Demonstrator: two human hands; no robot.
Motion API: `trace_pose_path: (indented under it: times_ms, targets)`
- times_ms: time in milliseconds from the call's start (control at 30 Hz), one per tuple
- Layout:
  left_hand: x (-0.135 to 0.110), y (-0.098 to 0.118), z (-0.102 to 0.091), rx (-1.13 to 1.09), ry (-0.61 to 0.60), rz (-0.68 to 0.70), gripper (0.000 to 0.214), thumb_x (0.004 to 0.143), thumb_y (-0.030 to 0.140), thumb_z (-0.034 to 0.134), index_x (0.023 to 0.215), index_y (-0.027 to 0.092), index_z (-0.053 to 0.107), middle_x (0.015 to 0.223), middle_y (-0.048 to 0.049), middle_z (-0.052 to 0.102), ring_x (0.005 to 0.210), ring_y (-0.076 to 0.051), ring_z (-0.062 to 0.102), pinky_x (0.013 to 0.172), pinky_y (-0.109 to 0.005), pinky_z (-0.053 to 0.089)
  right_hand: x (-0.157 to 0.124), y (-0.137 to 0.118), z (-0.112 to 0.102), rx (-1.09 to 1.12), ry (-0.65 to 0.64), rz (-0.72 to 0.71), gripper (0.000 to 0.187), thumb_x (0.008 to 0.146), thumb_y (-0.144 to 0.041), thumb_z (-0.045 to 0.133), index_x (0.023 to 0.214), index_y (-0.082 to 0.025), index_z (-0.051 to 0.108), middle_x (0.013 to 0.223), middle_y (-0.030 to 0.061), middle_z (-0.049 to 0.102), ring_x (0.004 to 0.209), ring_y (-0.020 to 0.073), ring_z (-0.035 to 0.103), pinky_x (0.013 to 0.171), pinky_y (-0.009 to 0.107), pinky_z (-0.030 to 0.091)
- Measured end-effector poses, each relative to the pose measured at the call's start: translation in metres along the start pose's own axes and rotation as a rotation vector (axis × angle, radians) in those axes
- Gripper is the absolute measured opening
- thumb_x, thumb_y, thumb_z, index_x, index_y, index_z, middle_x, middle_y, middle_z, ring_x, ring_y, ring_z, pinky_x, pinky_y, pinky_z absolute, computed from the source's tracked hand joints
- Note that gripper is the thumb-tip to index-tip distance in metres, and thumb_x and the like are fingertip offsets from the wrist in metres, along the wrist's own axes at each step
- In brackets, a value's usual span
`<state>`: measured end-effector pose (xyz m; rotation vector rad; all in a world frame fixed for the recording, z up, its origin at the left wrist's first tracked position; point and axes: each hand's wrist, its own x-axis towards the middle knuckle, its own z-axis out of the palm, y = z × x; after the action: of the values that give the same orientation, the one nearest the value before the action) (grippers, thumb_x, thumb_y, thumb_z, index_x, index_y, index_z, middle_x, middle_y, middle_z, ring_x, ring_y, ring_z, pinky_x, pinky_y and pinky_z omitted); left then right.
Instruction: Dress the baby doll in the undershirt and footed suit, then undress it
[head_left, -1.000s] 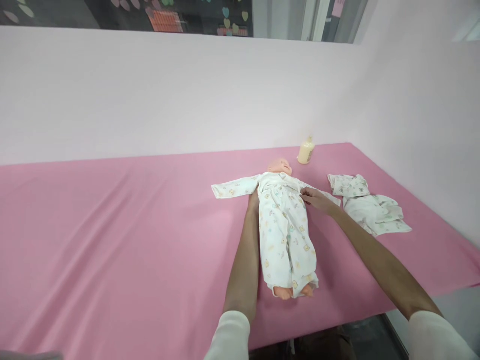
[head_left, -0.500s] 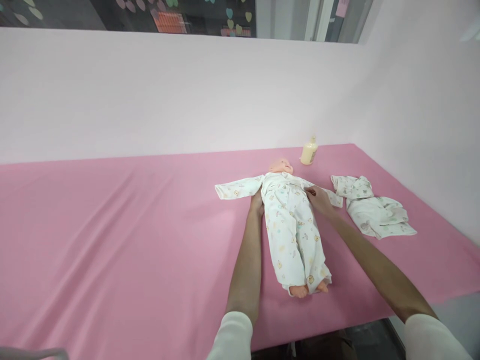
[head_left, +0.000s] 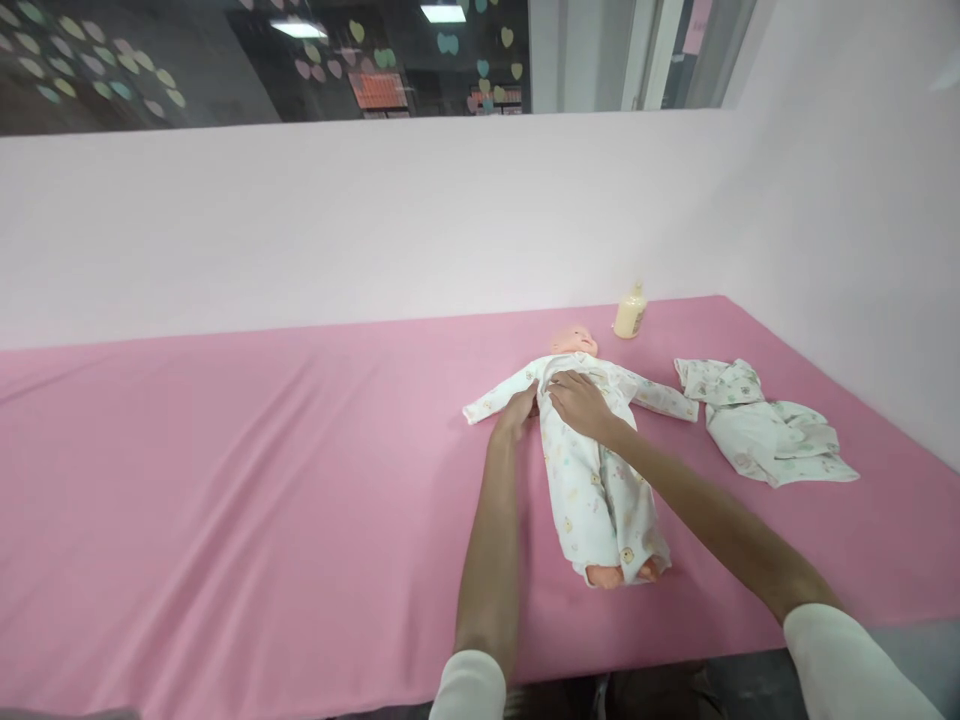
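A baby doll (head_left: 576, 342) lies on its back on the pink table (head_left: 225, 480), dressed in a white printed shirt and trousers (head_left: 592, 480). My left hand (head_left: 516, 410) rests at the doll's left side by the waist, fingers curled against the cloth. My right hand (head_left: 579, 400) lies across the doll's chest, fingers bent onto the shirt front. Whether either hand pinches the fabric is hard to make out. The doll's bare feet (head_left: 619, 574) stick out near the table's front edge.
A cream bottle (head_left: 631, 312) stands behind the doll's head by the pale wall. A crumpled set of white printed baby clothes (head_left: 761, 425) lies to the right. The table's front edge runs just below the doll's feet.
My right hand moved from the doll's right sleeve across to its chest. The left hand shifted slightly up the doll's side. The doll's right sleeve now lies uncovered.
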<state>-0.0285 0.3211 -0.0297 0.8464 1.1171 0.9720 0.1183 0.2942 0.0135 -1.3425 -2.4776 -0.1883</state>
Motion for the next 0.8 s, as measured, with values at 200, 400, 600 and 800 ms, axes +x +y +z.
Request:
trace_pose_path:
  times_ms: [200, 400, 600, 800]
  targets:
    - [-0.026, 0.019, 0.001, 0.339, 0.041, 0.115, 0.049, 0.083, 0.062, 0.060, 0.085, 0.014, 0.066, 0.072, -0.0060, 0.066, 0.072, -0.018, 0.062, 0.074, -0.031, 0.050, -0.002, -0.004, 0.003, -0.035, -0.050, 0.040, 0.030, 0.098, -0.014, 0.040, 0.101, -0.014, 0.070, 0.109, 0.0134, 0.066, 0.107, 0.0258, 0.055, 0.093, 0.037, 0.039]
    - [-0.026, 0.036, 0.020, 0.756, 0.282, 0.363, 0.016, 0.086, 0.031, 0.056, 0.076, 0.019, 0.059, 0.068, -0.0010, 0.060, 0.071, -0.016, 0.057, 0.070, -0.028, 0.041, -0.001, -0.010, 0.004, -0.019, -0.075, 0.038, 0.032, 0.097, -0.013, 0.041, 0.112, -0.009, 0.069, 0.109, 0.0152, 0.068, 0.112, 0.0275, 0.055, 0.096, 0.037, 0.039]
    - [-0.048, 0.044, 0.029, 0.908, 0.291, 0.554, 0.017, 0.087, 0.017, 0.044, 0.074, 0.020, 0.053, 0.077, -0.0022, 0.061, 0.077, -0.017, 0.055, 0.072, -0.028, 0.038, -0.007, -0.008, 0.002, 0.033, -0.088, 0.106, 0.033, 0.099, -0.019, 0.040, 0.110, -0.013, 0.070, 0.117, 0.0117, 0.069, 0.116, 0.0240, 0.057, 0.102, 0.033, 0.037]
    - [-0.098, 0.011, 0.013, 1.014, 0.013, 0.706, 0.024, 0.098, 0.029, 0.037, 0.079, 0.021, 0.050, 0.084, -0.0034, 0.061, 0.080, -0.018, 0.057, 0.073, -0.029, 0.043, -0.016, -0.003, -0.001, 0.074, -0.167, 0.306, 0.035, 0.097, -0.024, 0.041, 0.119, -0.015, 0.067, 0.123, 0.0138, 0.068, 0.113, 0.0257, 0.062, 0.091, 0.032, 0.046]
